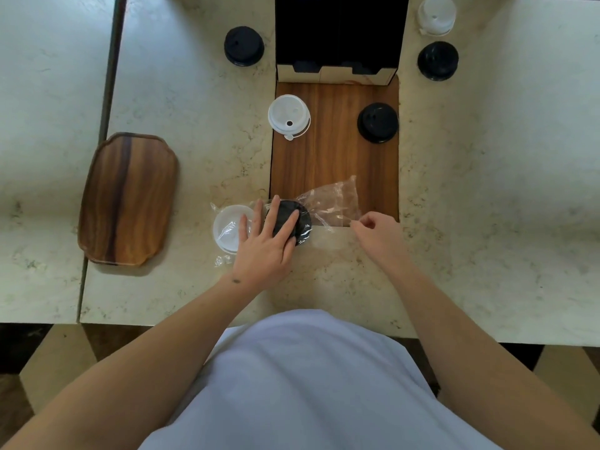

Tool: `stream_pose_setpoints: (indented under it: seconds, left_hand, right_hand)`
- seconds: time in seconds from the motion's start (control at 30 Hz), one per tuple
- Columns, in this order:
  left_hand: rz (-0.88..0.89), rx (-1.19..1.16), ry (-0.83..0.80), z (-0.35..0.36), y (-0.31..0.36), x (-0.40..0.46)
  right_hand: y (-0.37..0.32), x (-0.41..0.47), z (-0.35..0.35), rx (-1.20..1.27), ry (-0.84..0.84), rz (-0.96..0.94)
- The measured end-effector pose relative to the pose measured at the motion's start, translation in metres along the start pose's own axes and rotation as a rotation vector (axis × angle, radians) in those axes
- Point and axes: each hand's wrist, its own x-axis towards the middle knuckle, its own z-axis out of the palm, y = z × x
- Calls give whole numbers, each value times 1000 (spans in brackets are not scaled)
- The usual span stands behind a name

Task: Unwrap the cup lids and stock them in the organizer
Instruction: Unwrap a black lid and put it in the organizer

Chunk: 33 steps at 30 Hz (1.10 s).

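A person at a pale marble worktop (181, 102), seen from head cam looking down. Left hand (263, 245) lies flat, fingers (275, 212) spread and unclenched, pressing on a black lid stack (300, 219) that sits inside a clear plastic wrapper (334, 203). Just left of it, partly under the same hand, a white lid stack (227, 227) w/ crinkled film over it. Right hand (378, 235) is curled, thumb and forefinger pinching the loose end of the wrapper near the wooden board's front edge. Wrapper's empty tail lies across the wooden board (334, 151) set in the worktop's centre.

Further back on the board: a white lid pile (289, 116) at its left edge, sip hole visible, and a black lid pile (377, 122) at right. Behind them stands the organizer (337, 43), a dark box w/ cream front dividers; contents too dark to make out. Left of it, a black lid pile on the marble (243, 45). Right of it, a second white pile (436, 14) w/ another black pile (437, 60) just in front. A wooden tray (128, 199) rests well to the left. Person's white shirt (308, 384) fills the lower frame.
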Motion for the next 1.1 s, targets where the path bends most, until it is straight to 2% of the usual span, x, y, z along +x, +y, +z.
stream_pose_setpoints:
  seconds: [0.1,0.2,0.3,0.33,0.4,0.47,0.53,0.67,0.8,1.0,1.1]
  left_hand:
    - [33,10,0,0,-3,2]
    - [62,19,0,0,-6,4]
    - [57,14,-22,-3,-9,5]
    - [53,-3,-23,-4,-9,5]
    - [27,-66,4,-6,-8,3]
    - [-29,-137,52,-10,-10,1]
    - [-87,-184,94,-13,-16,-2]
    - [-147,-123,52,-17,-35,-6]
    - [-207,-98,-28,-13,-50,-3]
    - [-181,-74,-43,3,-56,2]
    - [-156,-76,-29,7,-56,2]
  right_hand:
    - [15,4,-13,56,-60,31]
    - [24,10,-12,-21,-106,81]
    - [19,7,-12,3,-8,111]
    - [16,4,-12,18,68,82]
    - [8,-3,-10,-11,229,-98]
    - [-2,-8,-5,-43,267,-286]
    - [-11,-6,2,-57,178,-309]
    - [-25,18,10,52,-97,-14]
    - [-29,34,11,366,-270,193]
    - [-29,36,8,419,-429,195]
    - [-35,36,12,327,-463,167]
